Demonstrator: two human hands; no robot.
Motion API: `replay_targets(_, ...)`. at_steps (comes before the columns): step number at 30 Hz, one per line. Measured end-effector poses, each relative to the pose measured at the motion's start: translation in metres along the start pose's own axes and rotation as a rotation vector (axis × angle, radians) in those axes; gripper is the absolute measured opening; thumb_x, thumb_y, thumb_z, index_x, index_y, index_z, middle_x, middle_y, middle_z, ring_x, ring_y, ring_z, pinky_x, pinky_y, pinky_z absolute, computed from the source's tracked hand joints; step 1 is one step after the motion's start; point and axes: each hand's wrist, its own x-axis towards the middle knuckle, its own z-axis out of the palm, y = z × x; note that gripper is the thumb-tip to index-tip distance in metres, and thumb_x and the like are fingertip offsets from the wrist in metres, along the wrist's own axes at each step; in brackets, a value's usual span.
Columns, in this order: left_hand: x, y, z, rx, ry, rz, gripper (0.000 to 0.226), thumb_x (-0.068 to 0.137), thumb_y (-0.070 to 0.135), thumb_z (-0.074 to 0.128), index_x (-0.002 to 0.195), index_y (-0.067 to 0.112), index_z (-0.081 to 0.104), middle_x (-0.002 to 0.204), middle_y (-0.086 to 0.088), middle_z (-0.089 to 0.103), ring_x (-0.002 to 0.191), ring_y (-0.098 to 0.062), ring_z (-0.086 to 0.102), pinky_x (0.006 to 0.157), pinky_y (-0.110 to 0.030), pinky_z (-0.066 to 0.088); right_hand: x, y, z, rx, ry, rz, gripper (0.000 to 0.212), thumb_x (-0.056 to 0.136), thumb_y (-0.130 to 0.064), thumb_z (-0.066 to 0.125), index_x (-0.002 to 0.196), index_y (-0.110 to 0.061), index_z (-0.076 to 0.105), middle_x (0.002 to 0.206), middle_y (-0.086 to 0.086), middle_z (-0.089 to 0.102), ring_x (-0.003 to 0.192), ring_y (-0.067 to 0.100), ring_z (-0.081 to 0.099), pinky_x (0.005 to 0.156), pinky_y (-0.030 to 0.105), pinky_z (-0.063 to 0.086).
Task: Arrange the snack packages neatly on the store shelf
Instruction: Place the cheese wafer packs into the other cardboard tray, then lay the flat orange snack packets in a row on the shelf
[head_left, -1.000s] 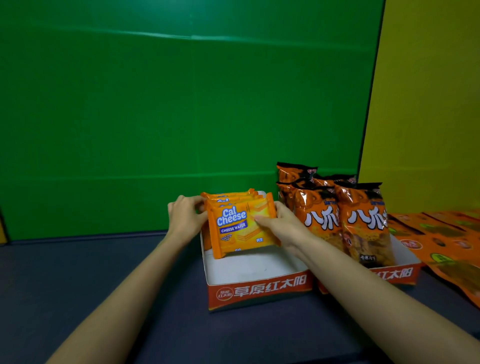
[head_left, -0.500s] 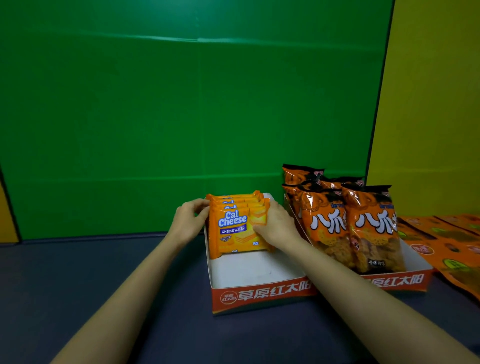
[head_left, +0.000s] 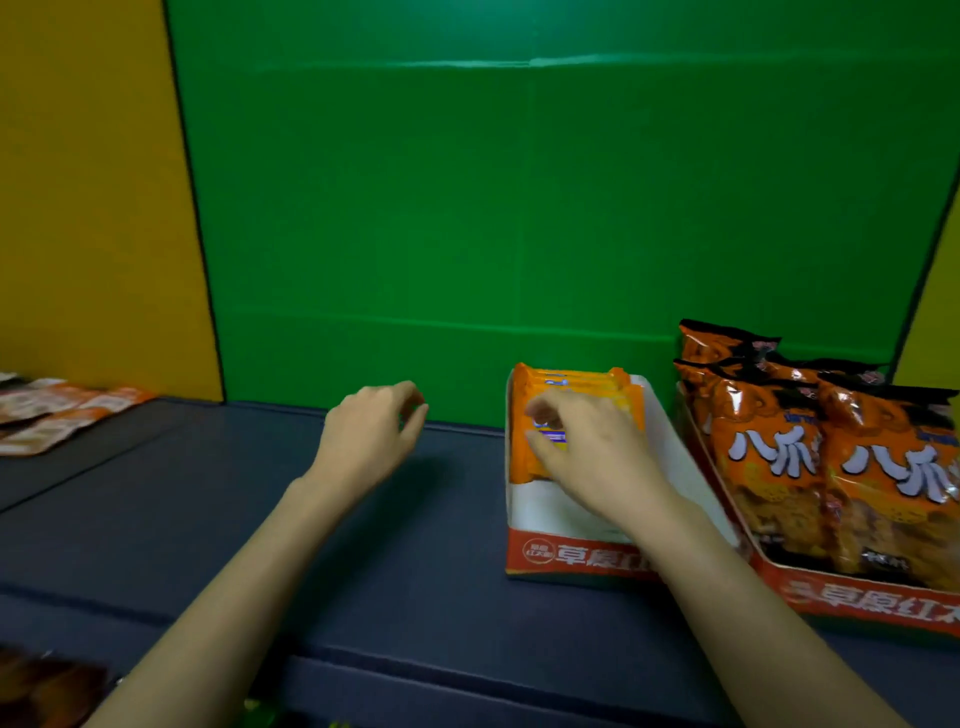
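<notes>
1. Step in hand, as I judge it: settling the wafer packs upright at the back of the white tray. Packs stand in a row w/ faces toward the camera, against the tray's back wall; front half of the tray is bare.
2. R hand lies over the front pack, palm down, fingers spread across its face and pressing on it. No closed grip that I can see; it looks like a flat push.
3. L hand hovers over the dark shelf, left of the tray, apart from it. Fingers loosely curled, narrow gap to thumb, holding nothing.
4. Both forearms reach forward from the bottom edge, R arm crossing the tray's red front lip.
5. Right of the tray, touching or nearly so, a 2nd tray holds upright chip bags.
6. Far left of the tray, flat packets lie loose on the shelf.
7. Next move prob. calls for more packs to fill the tray's front, kept upright and square.
</notes>
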Motion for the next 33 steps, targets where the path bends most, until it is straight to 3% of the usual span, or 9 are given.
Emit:
replay_targets(5,-0.06,-0.05,-0.044,0.189,0.001,-0.157,0.022,0.093,0.032,0.048,0.103,0.019,0.062,0.102,-0.001,0.068,0.095,-0.023,0.062,0.071,-0.03,0.045,-0.006,-0.055,0.035,0.114,-0.109,-0.199,0.027,0.09,-0.032,0.054,0.115,-0.025,0.061,0.118,-0.007,0.065,0.112,0.016,0.059,0.095,0.034,0.046)
replay_targets(16,-0.163,-0.187,-0.163,0.385,0.007,-0.423,0.023,0.091,0.037,0.048,0.099,0.02,0.062,0.102,-0.001,0.069,0.099,-0.025,0.062,0.073,-0.034,0.048,-0.005,-0.223,0.114,0.228,-0.324,-0.409,0.032,0.092,-0.037,0.053,0.122,-0.026,0.056,0.122,-0.008,0.061,0.112,0.014,0.057,0.091,0.033,0.048)
replay_targets(25,-0.217,-0.338,-0.254,0.47,-0.021,-0.48,0.025,0.091,0.039,0.048,0.095,0.018,0.062,0.091,-0.001,0.07,0.09,-0.023,0.064,0.068,-0.033,0.048,0.011,-0.397,0.201,0.292,-0.367,-0.433,0.033,0.091,-0.037,0.053,0.122,-0.026,0.056,0.119,-0.006,0.063,0.11,0.019,0.058,0.088,0.034,0.049)
replay_targets(33,-0.226,-0.452,-0.301,0.453,-0.062,-0.484,0.022,0.091,0.039,0.047,0.097,0.023,0.062,0.094,0.004,0.07,0.088,-0.017,0.065,0.068,-0.03,0.049,0.06,-0.519,0.263,0.314,-0.363,-0.397,0.03,0.089,-0.033,0.055,0.116,-0.021,0.061,0.108,0.0,0.065,0.102,0.021,0.059,0.081,0.034,0.05)
